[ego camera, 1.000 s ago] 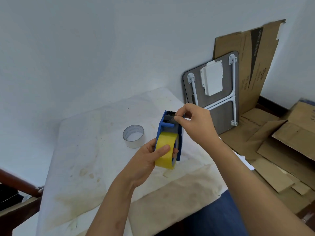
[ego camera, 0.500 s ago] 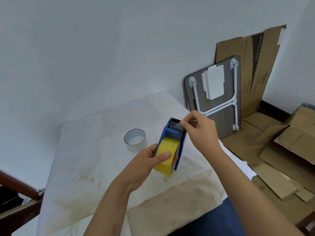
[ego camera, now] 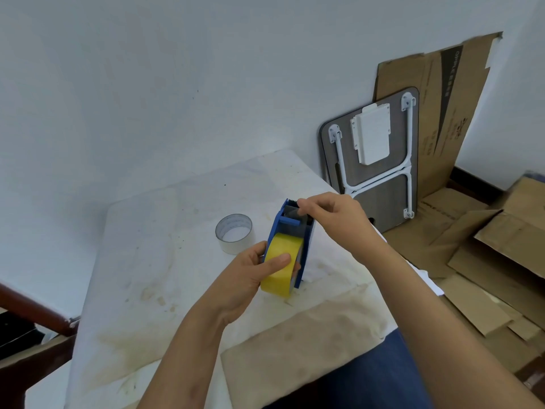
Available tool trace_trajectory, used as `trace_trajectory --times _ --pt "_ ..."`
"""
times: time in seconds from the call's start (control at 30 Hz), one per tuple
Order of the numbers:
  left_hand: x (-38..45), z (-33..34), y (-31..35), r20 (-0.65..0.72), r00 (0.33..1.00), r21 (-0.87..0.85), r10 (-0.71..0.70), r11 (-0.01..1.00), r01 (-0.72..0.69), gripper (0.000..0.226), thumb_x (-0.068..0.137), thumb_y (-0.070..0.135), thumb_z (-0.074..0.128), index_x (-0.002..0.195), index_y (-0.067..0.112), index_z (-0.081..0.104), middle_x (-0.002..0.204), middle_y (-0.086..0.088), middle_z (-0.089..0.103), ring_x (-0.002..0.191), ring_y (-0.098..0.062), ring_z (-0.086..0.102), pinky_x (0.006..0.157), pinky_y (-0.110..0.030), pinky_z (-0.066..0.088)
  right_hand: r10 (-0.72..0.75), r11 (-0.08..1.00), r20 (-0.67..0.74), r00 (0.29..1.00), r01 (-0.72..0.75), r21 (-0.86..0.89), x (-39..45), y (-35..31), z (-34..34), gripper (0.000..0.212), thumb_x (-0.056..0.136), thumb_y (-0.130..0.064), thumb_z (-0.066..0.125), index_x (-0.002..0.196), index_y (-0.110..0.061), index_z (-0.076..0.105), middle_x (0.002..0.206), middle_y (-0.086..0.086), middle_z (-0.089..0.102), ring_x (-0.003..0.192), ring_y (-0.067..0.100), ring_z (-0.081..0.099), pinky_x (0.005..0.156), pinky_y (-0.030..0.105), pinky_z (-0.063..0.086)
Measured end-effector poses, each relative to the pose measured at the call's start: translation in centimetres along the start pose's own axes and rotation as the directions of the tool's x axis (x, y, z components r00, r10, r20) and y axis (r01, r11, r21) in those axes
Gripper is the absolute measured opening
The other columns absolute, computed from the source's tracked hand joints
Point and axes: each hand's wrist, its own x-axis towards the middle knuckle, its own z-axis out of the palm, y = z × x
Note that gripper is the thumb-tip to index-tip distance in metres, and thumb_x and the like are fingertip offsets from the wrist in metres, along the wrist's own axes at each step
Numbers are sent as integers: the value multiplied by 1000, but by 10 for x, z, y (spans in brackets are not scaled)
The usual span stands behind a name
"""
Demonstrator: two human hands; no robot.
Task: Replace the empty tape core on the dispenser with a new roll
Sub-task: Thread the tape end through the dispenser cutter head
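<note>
A blue tape dispenser point(ego camera: 306, 240) stands tilted on the white table point(ego camera: 153, 261), with a full yellow tape roll point(ego camera: 280, 268) seated in it. My left hand point(ego camera: 250, 276) grips the dispenser and roll from the left, thumb pressed on the roll's face. My right hand point(ego camera: 330, 214) pinches the tape end at the dispenser's top, just behind the serrated blade. The empty clear tape core point(ego camera: 235, 233) lies flat on the table to the left of the dispenser, apart from both hands.
A folded lap table point(ego camera: 374, 160) leans on the wall at the right, with flattened cardboard point(ego camera: 442, 113) behind it and more cardboard pieces point(ego camera: 486, 255) on the floor. A brownish cloth point(ego camera: 295, 346) lies at the table's near edge. A dark wooden rail point(ego camera: 32, 314) is at the left.
The view has shifted slightly. My right hand's fingers have moved a little along the dispenser's top near the blade. My left hand keeps the same hold on the dispenser and roll.
</note>
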Motion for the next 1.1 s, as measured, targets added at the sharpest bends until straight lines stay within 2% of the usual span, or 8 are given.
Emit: trace_trajectory --times 0.23,0.4,0.53,0.6,0.73,0.9,0.97,1.1 --pt "0 -1 -5 -16 1000 46 -9 999 10 36 78 27 72 112 17 69 99 -7 78 95 -20 73 95 -41 55 -25 971 77 997 43 -234 5 -1 2 14 83 -29 71 84 -15 71 80 -11 61 76 5 54 61 14 38" --pt "-1 -1 -4 7 1000 55 0 999 -1 40 79 27 71 116 15 66 99 -7 78 95 -20 73 91 -37 56 -83 964 77 994 100 -247 12 0 4 15 88 -26 67 89 -12 69 94 -1 66 88 12 58 71 22 43" --pt "-1 -1 -4 1 1000 77 17 997 -17 37 82 29 69 116 16 66 99 -7 78 95 -20 73 90 -36 56 -119 968 17 993 120 -219 11 2 7 13 89 -26 66 88 -12 68 105 -1 61 93 11 58 69 10 38" --pt "-1 0 -3 -12 1000 118 13 993 -11 36 85 32 69 117 17 64 100 -6 78 97 -20 73 94 -37 55 -131 970 -18 991 125 -210 11 4 8 11 88 -25 67 85 -14 67 109 -3 57 93 9 56 72 14 39" --pt "5 6 -3 -134 991 328 -10 943 54 55 74 57 76 115 30 53 107 -2 72 103 -24 68 98 -44 54 -140 969 -51 989 127 -214 12 4 9 9 86 -23 68 80 -15 67 109 -4 56 91 10 58 82 26 47" --pt "12 17 -1 -259 958 517 120 855 33 53 76 49 78 116 30 49 106 8 62 93 -8 64 81 -30 56 -113 975 -105 988 90 -204 15 5 11 10 83 -21 68 74 -18 67 106 0 67 95 16 66 80 29 52" --pt "16 12 -1 -229 964 508 136 861 -1 52 74 50 79 114 30 52 118 7 55 103 -10 61 84 -30 56 -96 979 -126 987 71 -191 15 5 9 9 84 -21 68 75 -18 67 103 1 69 94 14 66 81 29 53" --pt "20 -3 -1 -122 987 428 108 903 -46 43 73 55 78 108 40 58 145 23 32 127 -9 44 99 -36 45 -43 998 -159 986 36 -48 13 3 4 7 84 -16 69 79 -11 69 94 3 72 90 18 67 81 34 56"
